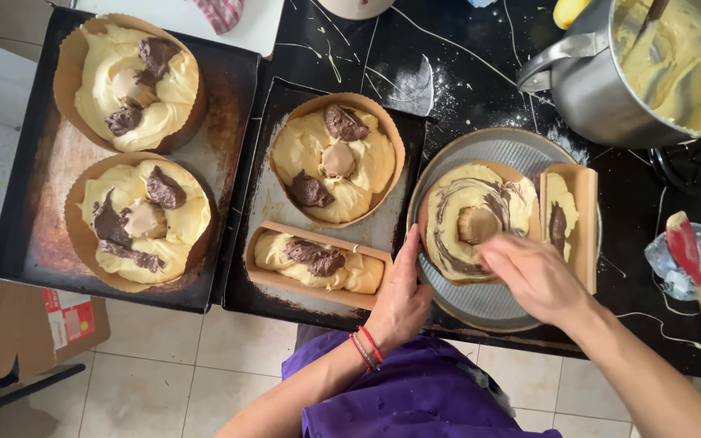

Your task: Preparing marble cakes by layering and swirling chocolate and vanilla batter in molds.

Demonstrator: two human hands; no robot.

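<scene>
A round paper ring mould (472, 219) of yellow batter with swirled chocolate streaks sits on a round metal tray (521, 154). My right hand (533, 276) is over its near right edge, fingers pinched together; whether a thin tool is in them is hidden. My left hand (403, 296) rests flat against the tray's left rim, fingers up. A small rectangular mould (565, 219) with batter and a chocolate strip stands on the tray to the right.
Two dark baking trays (229, 105) hold three round moulds (338, 158) and a loaf mould (318, 264) with unswirled batter. A steel pot (610, 89) of batter stands back right. A red spatula (695, 276) lies at the right edge.
</scene>
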